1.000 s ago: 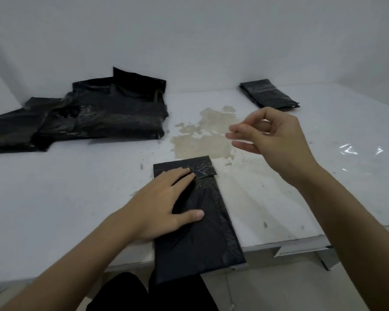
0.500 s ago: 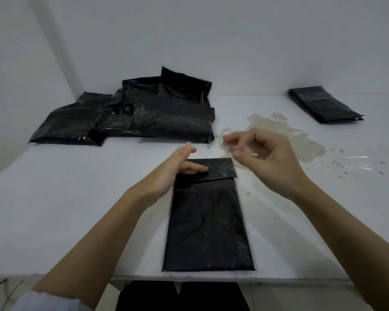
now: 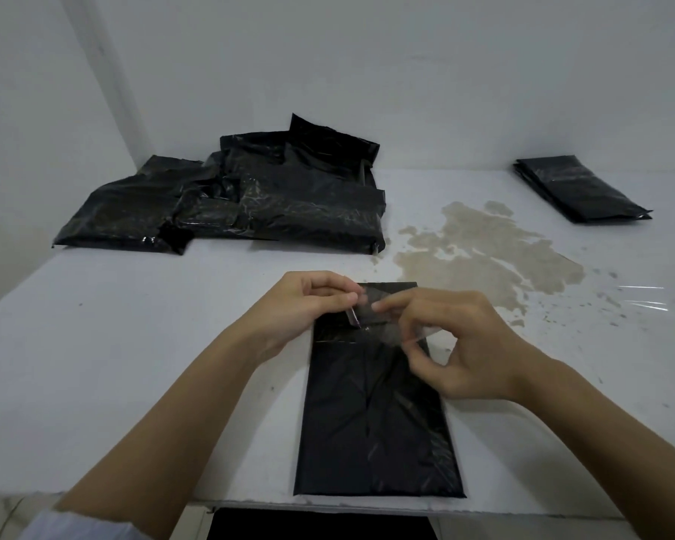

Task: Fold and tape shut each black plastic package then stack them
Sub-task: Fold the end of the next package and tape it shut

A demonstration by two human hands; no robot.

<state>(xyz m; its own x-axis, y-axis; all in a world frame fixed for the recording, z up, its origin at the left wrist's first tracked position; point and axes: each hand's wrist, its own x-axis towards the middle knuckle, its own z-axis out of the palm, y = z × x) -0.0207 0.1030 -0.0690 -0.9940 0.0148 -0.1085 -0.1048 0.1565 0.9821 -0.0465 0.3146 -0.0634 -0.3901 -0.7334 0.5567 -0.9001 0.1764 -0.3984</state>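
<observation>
A flat black plastic package (image 3: pixel 375 418) lies lengthwise on the white table (image 3: pixel 133 364), its near end at the front edge and its far flap folded over. Above that flap, a piece of clear tape (image 3: pixel 371 309) is stretched between my two hands. My left hand (image 3: pixel 308 309) pinches its left end with curled fingers. My right hand (image 3: pixel 456 344) pinches the right end between thumb and fingertips. A loose heap of black packages (image 3: pixel 250 200) lies at the back left. A neat stack of folded packages (image 3: pixel 581 189) sits at the back right.
A brownish stain (image 3: pixel 484 247) spreads over the table behind the hands. Strips of clear tape (image 3: pixel 640 302) lie stuck near the right edge. White walls close the back and left sides. The table's front edge runs just below the package.
My left hand lifted off the folded flap and both hands came together over it; they now hold a piece of clear tape between them. The view shifted left.
</observation>
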